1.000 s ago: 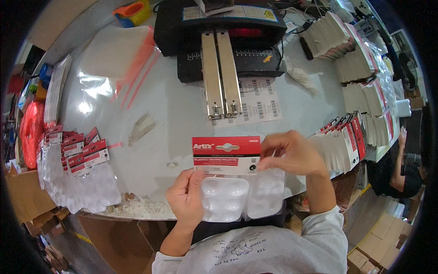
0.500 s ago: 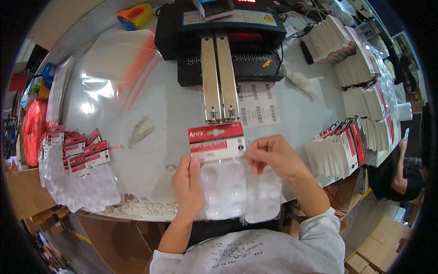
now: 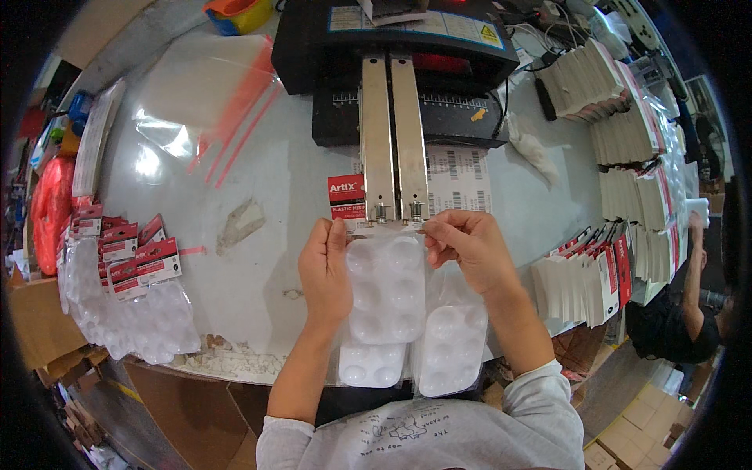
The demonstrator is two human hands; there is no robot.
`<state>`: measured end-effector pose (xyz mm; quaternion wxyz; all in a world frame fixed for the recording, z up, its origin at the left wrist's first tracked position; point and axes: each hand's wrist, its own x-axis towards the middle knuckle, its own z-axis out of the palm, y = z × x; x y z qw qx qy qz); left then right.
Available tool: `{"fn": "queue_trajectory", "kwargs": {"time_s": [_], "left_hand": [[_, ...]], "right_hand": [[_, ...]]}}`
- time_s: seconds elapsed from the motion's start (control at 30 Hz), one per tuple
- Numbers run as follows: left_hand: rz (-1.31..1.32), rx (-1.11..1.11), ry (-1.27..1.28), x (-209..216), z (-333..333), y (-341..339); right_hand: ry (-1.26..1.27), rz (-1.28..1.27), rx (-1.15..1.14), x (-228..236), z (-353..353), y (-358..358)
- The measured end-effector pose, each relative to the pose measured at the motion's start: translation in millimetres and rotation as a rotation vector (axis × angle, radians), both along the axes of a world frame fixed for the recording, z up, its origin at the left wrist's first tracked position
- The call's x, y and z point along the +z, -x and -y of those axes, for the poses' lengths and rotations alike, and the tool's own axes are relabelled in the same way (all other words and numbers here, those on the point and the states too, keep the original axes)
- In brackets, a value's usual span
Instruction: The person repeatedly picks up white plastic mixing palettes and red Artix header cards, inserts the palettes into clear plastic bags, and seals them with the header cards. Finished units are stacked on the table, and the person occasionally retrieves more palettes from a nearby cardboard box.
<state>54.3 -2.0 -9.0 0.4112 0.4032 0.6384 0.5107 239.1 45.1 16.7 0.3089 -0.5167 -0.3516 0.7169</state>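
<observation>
A bagged white plastic paint palette (image 3: 385,290) hangs toward me between my two hands. Its red and white header card (image 3: 345,194) lies under the twin metal arms (image 3: 394,133) of a black stapling machine (image 3: 392,43). With thumb and fingers closed, my left hand (image 3: 326,262) grips the left edge where bag and card meet. My right hand (image 3: 470,244) pinches the right edge, close to the arm tips. Two more white palettes in clear bags, a left palette (image 3: 372,365) and a right palette (image 3: 452,352), lie at the table's front edge below it.
Finished carded palettes (image 3: 141,290) are heaped at the left. Clear bags with red strips (image 3: 196,94) lie behind them. Stacks of header cards (image 3: 583,274) line the right side. A printed label sheet (image 3: 458,180) rests beneath the machine. Another person's arm (image 3: 694,274) shows at far right.
Both hands have pushed the card forward, so it now sits under the metal arms. The right hand has moved up to the card's lower edge, and the palettes show more clearly.
</observation>
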Motion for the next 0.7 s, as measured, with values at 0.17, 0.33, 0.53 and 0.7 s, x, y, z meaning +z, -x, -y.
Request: {"fn": "queue_trajectory", "kwargs": {"time_s": [0.17,0.33,0.53,0.7], "left_hand": [[-0.067,0.001,-0.002,2.0,7.8,0.1],[-0.024,-0.007,-0.01,0.6,3.6,2.7],[-0.098,-0.025,0.021,-19.6,8.0,4.5],[-0.431,0.03,0.08,21.8,22.8,65.3]], "right_hand": [[-0.051,0.056,0.018,9.2,6.8,0.6],[-0.084,0.052,-0.031,1.8,7.4,-2.8],[-0.258,0.253,0.058,6.8,7.6,-3.1],[-0.836,1.116,-0.203,91.1,31.0,-65.4]]}}
